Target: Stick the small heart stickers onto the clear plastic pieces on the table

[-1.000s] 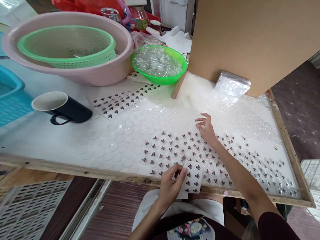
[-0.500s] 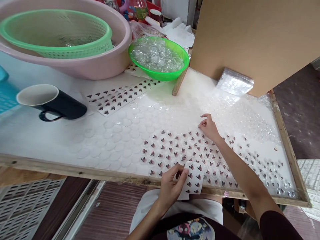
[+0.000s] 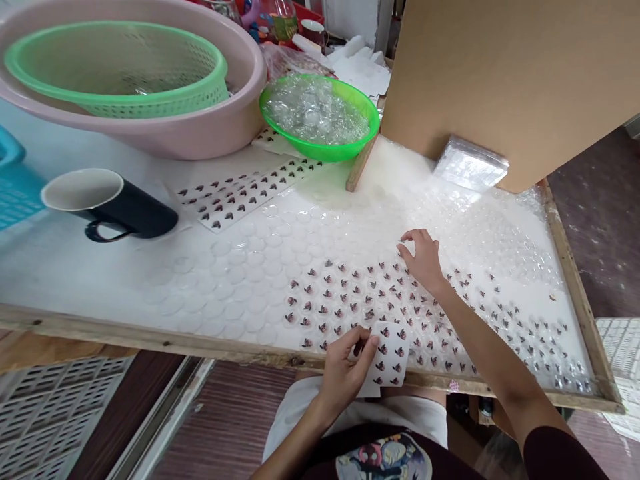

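No readable text on my feed, can't make out a single letter or number. Closest to labels: sticker sheet in the left hand, rows of small dark-and-pink motifs, too small for me to say if they carry lettering. Similar motifs on the long sheet and clear discs on the desk. Jar at back has a greenish label, illegible. Shirt print: cartoon figures, any wording unreadable.
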Demonstrator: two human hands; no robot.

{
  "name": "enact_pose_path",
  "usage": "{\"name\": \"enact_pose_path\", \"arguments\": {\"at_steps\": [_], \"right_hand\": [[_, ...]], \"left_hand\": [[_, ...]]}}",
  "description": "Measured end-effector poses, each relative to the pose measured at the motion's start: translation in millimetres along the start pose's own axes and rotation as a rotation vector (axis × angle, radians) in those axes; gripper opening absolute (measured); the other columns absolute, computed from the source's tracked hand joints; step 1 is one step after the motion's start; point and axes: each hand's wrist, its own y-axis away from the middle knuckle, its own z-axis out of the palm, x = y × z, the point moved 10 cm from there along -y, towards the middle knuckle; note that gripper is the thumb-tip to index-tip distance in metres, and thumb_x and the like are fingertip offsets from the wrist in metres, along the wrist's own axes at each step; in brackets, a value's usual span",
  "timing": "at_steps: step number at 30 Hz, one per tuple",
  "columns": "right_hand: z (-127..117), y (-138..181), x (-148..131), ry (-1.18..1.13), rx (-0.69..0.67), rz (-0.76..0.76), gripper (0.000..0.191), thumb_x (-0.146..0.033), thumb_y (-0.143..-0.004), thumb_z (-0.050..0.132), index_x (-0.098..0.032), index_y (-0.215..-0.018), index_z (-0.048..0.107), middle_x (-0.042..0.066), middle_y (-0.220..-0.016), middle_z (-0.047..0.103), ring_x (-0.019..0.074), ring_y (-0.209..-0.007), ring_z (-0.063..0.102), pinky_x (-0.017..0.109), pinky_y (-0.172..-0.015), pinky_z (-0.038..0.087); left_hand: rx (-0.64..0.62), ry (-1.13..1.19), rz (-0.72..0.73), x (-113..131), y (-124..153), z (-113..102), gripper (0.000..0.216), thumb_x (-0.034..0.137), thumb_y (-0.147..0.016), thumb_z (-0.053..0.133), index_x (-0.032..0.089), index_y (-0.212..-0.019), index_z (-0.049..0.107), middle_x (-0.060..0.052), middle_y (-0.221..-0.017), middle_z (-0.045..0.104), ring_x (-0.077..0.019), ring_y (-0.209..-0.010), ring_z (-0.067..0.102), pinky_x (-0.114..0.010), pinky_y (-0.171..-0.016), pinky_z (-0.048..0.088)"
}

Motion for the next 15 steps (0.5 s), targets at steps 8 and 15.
{"name": "enact_pose_path", "arguments": {"at_steps": [8, 15], "right_hand": [[38.4, -5.8, 11.0, -0.272, -0.228, 0.226, 0.010, -0.024, -0.081, 0.058, -0.021, -0.072, 0.061, 0.002, -0.076, 0.067, 0.0159, -0.068, 0.060, 0.028, -0.063, 0.046], [36.3, -6.3, -7.9, 0.081, -0.212, 0.074, 0.011, -0.021, -0.086, 0.057, -0.021, -0.097, 0.057, -0.005, -0.065, 0.058, 0.0159, -0.062, 0.055, 0.044, -0.094, 0.039]], "left_hand": [[-0.007, 0.017, -0.015, -2.4, 0.6, 1.4, 0.026, 0.024, -0.093, 0.055, 0.018, -0.068, 0.054, 0.004, -0.060, 0.051, -0.0104, -0.056, 0.046, -0.021, -0.055, 0.036], [-0.017, 0.060, -0.064, -6.7, 1.5, 2.3, 0.026, 0.027, -0.094, 0.054, 0.018, -0.069, 0.054, 0.002, -0.062, 0.052, -0.0113, -0.059, 0.047, -0.022, -0.058, 0.037]]}}
